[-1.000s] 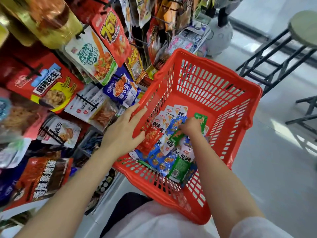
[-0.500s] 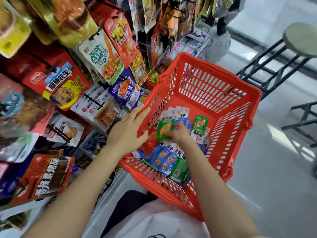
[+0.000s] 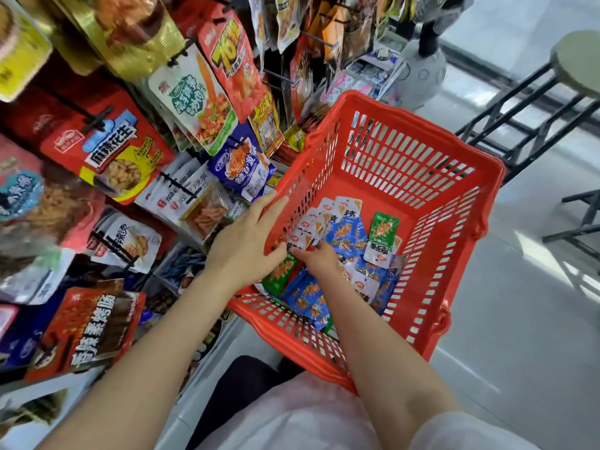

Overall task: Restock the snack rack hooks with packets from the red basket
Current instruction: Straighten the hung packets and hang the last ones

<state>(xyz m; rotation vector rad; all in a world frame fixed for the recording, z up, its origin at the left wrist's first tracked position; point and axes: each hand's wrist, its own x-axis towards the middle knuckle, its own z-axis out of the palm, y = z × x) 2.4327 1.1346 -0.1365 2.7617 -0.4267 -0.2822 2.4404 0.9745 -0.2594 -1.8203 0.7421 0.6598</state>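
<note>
Step, by my reading: gathering packets. Left hand [image 3: 244, 245] grips left wall of red basket [image 3: 418, 151], steadying. Right hand [image 3: 319, 258] inside, pinches fan of white packets [image 3: 310, 230] near left wall. Loose packets [image 3: 350, 241] cover basket floor. Next: lift bunch, thread holes onto rack hook [image 3: 180, 186].

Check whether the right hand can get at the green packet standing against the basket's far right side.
Probably yes: the right hand is already inside the red basket, and the green packet lies uncovered on top of the pile.
</note>
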